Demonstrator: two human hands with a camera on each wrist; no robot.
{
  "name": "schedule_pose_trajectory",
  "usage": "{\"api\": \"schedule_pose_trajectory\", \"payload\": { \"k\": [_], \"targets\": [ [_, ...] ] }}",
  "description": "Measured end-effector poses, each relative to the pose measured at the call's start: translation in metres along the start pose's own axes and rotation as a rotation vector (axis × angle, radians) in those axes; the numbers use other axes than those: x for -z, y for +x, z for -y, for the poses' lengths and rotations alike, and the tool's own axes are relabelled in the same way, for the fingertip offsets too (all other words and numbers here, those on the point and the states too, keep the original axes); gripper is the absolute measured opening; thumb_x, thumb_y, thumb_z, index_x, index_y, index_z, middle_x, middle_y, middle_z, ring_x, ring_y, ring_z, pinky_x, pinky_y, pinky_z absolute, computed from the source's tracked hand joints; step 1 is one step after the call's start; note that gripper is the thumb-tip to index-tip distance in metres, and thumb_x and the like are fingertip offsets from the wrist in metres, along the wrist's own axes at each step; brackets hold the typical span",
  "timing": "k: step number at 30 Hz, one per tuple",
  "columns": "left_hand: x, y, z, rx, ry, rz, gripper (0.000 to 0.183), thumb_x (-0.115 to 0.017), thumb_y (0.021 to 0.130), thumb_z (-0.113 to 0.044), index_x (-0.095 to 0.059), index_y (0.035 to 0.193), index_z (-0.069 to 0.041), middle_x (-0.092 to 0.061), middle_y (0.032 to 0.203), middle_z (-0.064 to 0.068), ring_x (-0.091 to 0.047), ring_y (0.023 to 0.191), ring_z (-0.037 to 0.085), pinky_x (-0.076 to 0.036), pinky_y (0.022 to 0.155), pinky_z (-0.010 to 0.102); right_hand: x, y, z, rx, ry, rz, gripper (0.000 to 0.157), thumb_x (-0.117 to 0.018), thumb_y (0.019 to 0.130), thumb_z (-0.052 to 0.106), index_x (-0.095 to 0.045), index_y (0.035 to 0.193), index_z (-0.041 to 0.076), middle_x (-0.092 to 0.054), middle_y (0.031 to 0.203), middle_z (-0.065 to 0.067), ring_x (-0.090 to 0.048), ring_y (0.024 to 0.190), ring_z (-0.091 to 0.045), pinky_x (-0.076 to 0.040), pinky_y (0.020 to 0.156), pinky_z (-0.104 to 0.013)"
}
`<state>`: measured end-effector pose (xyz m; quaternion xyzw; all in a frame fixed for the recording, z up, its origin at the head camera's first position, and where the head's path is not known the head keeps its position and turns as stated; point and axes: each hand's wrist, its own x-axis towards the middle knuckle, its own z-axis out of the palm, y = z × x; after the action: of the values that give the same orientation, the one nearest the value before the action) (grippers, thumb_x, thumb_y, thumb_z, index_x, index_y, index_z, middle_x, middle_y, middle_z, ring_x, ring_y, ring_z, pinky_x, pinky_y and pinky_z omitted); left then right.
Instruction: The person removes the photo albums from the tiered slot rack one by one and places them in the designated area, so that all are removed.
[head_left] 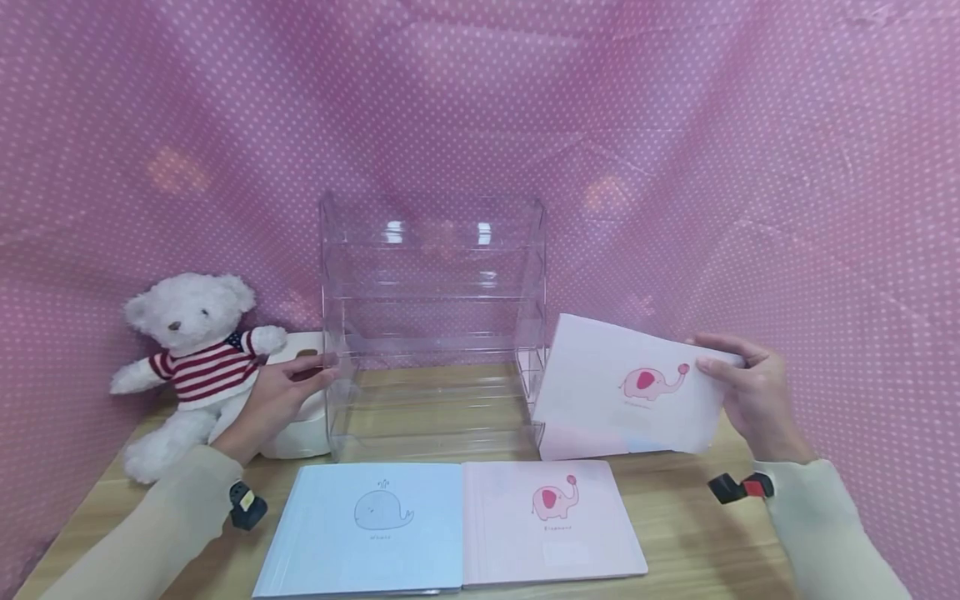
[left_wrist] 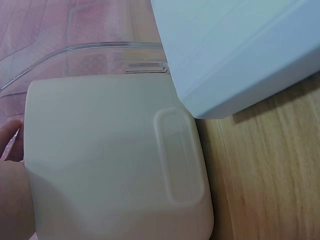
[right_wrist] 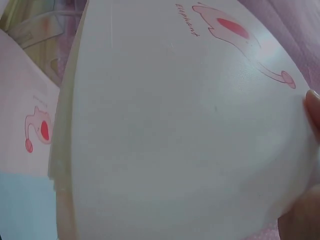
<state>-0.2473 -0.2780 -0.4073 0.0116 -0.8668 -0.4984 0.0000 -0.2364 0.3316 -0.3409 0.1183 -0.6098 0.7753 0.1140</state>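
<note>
My right hand [head_left: 753,387] pinches the right edge of a pale pink elephant booklet [head_left: 585,375], thumb on its cover. The booklet is raised and tilted, its left side close to the right wall of a clear plastic tiered rack [head_left: 435,292]. In the right wrist view, the held booklet's cover [right_wrist: 165,125] bows and page edges show on its left. My left hand [head_left: 277,400] holds the rack's left side panel at its front edge. In the left wrist view, a cream container [left_wrist: 100,150] hides most of that hand.
A blue whale booklet [head_left: 375,542] and another pink elephant booklet [head_left: 555,542] lie side by side on the wooden table [head_left: 690,517] before the rack. A white teddy bear [head_left: 191,333] in a striped sweater sits left of the container. Pink dotted cloth [head_left: 637,167] hangs behind everything.
</note>
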Motion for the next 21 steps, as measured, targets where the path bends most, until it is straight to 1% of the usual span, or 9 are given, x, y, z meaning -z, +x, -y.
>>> {"api": "schedule_pose_trajectory", "payload": {
  "k": [2,5,8,10,13,16,19,20,21],
  "targets": [
    [0.000,0.000,0.000,0.002,0.001,0.000,0.068,-0.066,0.094,-0.054,-0.055,0.146,-0.011,-0.053,0.153,0.013,-0.042,0.147,0.033,-0.044,0.114,0.045,0.009,-0.002,-0.001,-0.016,0.010,0.004,0.036,-0.060,0.088,-0.021,-0.077,0.110,0.002,-0.080,0.103,-0.002,-0.076,0.094,-0.013,-0.061,0.080,-0.023],
    [0.000,0.000,0.000,-0.001,0.000,-0.005,0.068,-0.067,0.094,-0.055,-0.056,0.145,-0.012,-0.055,0.151,0.013,-0.044,0.145,0.032,-0.048,0.106,0.025,0.024,-0.005,-0.003,-0.032,0.044,0.021,0.038,-0.057,0.089,-0.022,-0.077,0.111,0.002,-0.080,0.105,-0.003,-0.076,0.094,-0.015,-0.062,0.080,-0.024],
    [0.000,0.000,-0.001,-0.014,0.002,-0.009,0.066,-0.067,0.094,-0.053,-0.057,0.145,-0.011,-0.056,0.150,0.013,-0.046,0.143,0.031,-0.044,0.092,0.007,0.039,-0.010,-0.005,-0.057,0.076,0.042,0.040,-0.053,0.090,-0.024,-0.076,0.112,0.001,-0.080,0.106,-0.006,-0.077,0.094,-0.017,-0.062,0.080,-0.027],
    [0.000,0.001,-0.001,-0.021,-0.004,-0.008,0.064,-0.067,0.095,-0.051,-0.057,0.145,-0.011,-0.056,0.150,0.013,-0.047,0.143,0.031,-0.041,0.088,0.002,0.050,-0.013,-0.007,-0.088,0.070,0.048,0.040,-0.052,0.091,-0.023,-0.076,0.112,0.001,-0.079,0.108,-0.006,-0.077,0.095,-0.018,-0.063,0.079,-0.028],
    [0.000,0.001,-0.001,-0.016,-0.002,-0.002,0.064,-0.066,0.096,-0.051,-0.056,0.145,-0.012,-0.055,0.151,0.012,-0.046,0.144,0.031,-0.043,0.092,0.006,0.066,-0.017,-0.008,-0.135,0.017,0.063,0.040,-0.053,0.092,-0.021,-0.076,0.114,0.002,-0.078,0.110,-0.002,-0.076,0.093,-0.017,-0.063,0.077,-0.029],
    [-0.001,0.000,-0.001,-0.007,0.003,0.003,0.066,-0.066,0.095,-0.053,-0.056,0.146,-0.013,-0.055,0.152,0.012,-0.045,0.145,0.031,-0.048,0.105,0.024,0.079,-0.020,-0.010,-0.172,-0.045,0.075,0.040,-0.053,0.093,-0.019,-0.076,0.115,0.005,-0.078,0.110,0.001,-0.076,0.091,-0.016,-0.063,0.075,-0.028],
    [-0.001,0.000,-0.001,-0.003,0.004,-0.001,0.069,-0.067,0.093,-0.056,-0.056,0.145,-0.013,-0.054,0.152,0.012,-0.043,0.146,0.032,-0.044,0.114,0.043,0.093,-0.022,-0.013,-0.211,-0.063,0.100,0.039,-0.053,0.095,-0.017,-0.075,0.116,0.006,-0.076,0.111,0.004,-0.076,0.093,-0.015,-0.063,0.076,-0.028],
    [-0.001,0.000,-0.001,-0.005,0.006,-0.003,0.070,-0.067,0.093,-0.057,-0.056,0.145,-0.013,-0.054,0.152,0.012,-0.043,0.146,0.032,-0.042,0.115,0.046,0.097,-0.023,-0.014,-0.224,-0.062,0.108,0.039,-0.052,0.095,-0.016,-0.075,0.117,0.007,-0.075,0.112,0.005,-0.075,0.094,-0.014,-0.063,0.077,-0.028],
    [-0.001,0.000,-0.001,-0.006,0.008,-0.004,0.070,-0.067,0.092,-0.057,-0.056,0.146,-0.013,-0.054,0.152,0.012,-0.043,0.146,0.032,-0.043,0.115,0.046,0.102,-0.024,-0.015,-0.237,-0.056,0.123,0.039,-0.052,0.096,-0.016,-0.075,0.117,0.007,-0.074,0.114,0.006,-0.075,0.095,-0.014,-0.063,0.078,-0.028]
  ]
}}
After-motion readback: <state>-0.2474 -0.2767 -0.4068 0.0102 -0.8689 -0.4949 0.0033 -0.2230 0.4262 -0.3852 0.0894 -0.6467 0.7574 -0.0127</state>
